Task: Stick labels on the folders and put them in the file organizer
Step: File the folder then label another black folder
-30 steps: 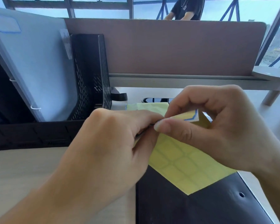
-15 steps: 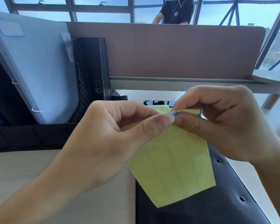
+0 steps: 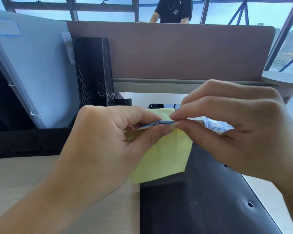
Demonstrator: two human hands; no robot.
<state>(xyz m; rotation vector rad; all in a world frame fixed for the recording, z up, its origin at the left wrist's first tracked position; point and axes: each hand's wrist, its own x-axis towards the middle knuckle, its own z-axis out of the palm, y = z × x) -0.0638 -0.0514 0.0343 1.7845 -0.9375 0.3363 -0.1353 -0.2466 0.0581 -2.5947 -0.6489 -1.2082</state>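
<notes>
Noted both hands raised over the tabletop [image 3: 24, 183], right of its middle and toward the near edge.

Left hand [image 3: 105, 149]: saw thumb and forefinger clamped on the top of a yellow backing sheet [image 3: 166, 157], with the rest of the sheet hanging free toward the near edge.

Right hand [image 3: 240, 132]: saw fingers [image 3: 181, 114] pinched together on a blue-bordered label [image 3: 161, 123] at the sheet's top edge, touching the left fingertips. Could not tell how much of the label remained stuck to the backing.

Found a black folder [image 3: 201, 200] lying flat at the near edge, right of middle, directly under the hanging sheet; saw no label on it. Found the file organizer [image 3: 93, 73] along the far left edge, with a pale folder [image 3: 37, 73] upright inside, already bearing a stuck label [image 3: 7, 27] at its upper corner. Glimpsed a second sheet [image 3: 216, 125] of labels behind the right hand, blurred.

Judged the step: peeling one label free.

Judged best to keep the left grip close to the peel line for a taut backing, pull slowly and low along the sheet, and hold the label by one corner only, glue side clear of skin and of itself. Thought it wise then to set one edge on the black folder first and smooth across, against bubbles and skew.
</notes>
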